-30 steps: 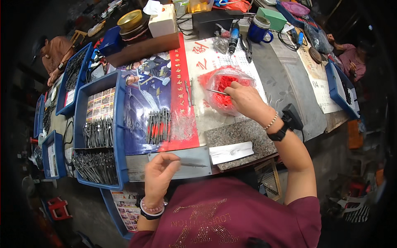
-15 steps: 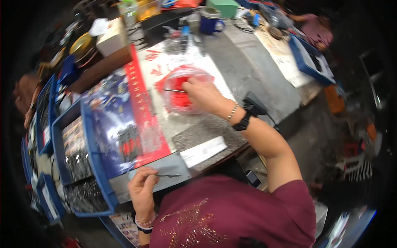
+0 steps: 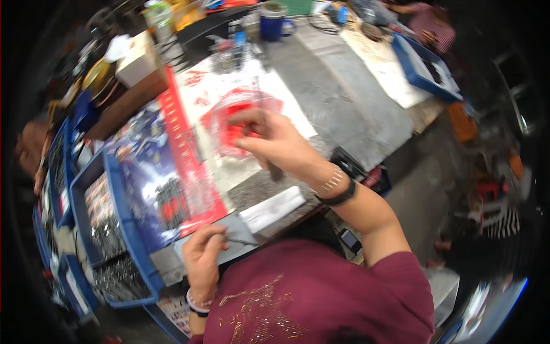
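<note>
At the near edge of the table, my left hand [image 3: 201, 252] pinches a thin dark rod [image 3: 242, 241] that points to the right. My right hand [image 3: 278, 143] is over a clear round plastic tub [image 3: 220, 146] with small bright red pieces [image 3: 230, 131] inside. Motion smears its fingers. Thumb and forefinger look apart, but a blurred dark streak crosses the hand, so I cannot make out whether it holds anything. The tub stands on a white sheet with red print [image 3: 189, 94].
On the left, blue trays [image 3: 150, 275] hold bagged dark parts. A glossy blue and red poster [image 3: 140, 189] carries a bag of red and black pieces [image 3: 171, 203]. A blue mug [image 3: 272, 26] stands at the back, a blue tray [image 3: 412, 71] at far right; another person [image 3: 432, 28] sits beyond.
A thin dark rod showed in my right hand above the tub; it is no longer plain there. That hand has turned and its fingers have spread. My left hand still pinches its rod.
</note>
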{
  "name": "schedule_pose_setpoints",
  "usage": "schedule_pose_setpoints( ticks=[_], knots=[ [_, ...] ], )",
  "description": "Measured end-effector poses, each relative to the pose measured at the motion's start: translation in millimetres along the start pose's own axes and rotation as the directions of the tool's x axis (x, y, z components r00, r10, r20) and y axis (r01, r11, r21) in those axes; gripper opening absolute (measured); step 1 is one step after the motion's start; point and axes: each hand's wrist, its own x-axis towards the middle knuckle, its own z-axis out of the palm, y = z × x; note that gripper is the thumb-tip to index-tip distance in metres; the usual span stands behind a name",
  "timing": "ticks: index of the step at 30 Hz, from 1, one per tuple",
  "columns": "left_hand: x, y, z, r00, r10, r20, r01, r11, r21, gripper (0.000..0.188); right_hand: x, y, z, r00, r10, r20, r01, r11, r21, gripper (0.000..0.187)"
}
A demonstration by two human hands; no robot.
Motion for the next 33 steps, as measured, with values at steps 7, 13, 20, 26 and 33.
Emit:
schedule_pose_setpoints(
  ticks=[7,13,20,26,33],
  knots=[
    [7.0,8.4,18.0,0.986,-0.086,0.144,0.101,0.99,-0.1,0.02,-57.0,4.4,43.7,0.969,0.243,0.039,-0.246,0.946,0.21,0.028],
    [5.7,9.1,17.7,0.98,-0.05,0.191,0.074,0.99,-0.12,0.013,-66.0,22.5,56.5,0.961,0.278,0.015,-0.275,0.939,0.205,0.026],
    [0.1,7.0,11.1,0.985,-0.062,0.159,0.083,0.988,-0.131,0.011,-70.9,28.1,62.9,0.969,0.246,0.008,-0.245,0.966,0.076,0.022],
    [-1.6,5.2,8.5,0.983,-0.077,0.169,0.102,0.984,-0.146,0.011,-76.9,24.5,60.3,0.972,0.234,-0.011,-0.229,0.96,0.162,0.026],
    [-5.0,1.7,8.7,0.985,-0.068,0.161,0.093,0.983,-0.155,0.011,-84.3,20.7,53.8,0.981,0.194,0.003,-0.193,0.977,-0.088,0.009]
  ],
)
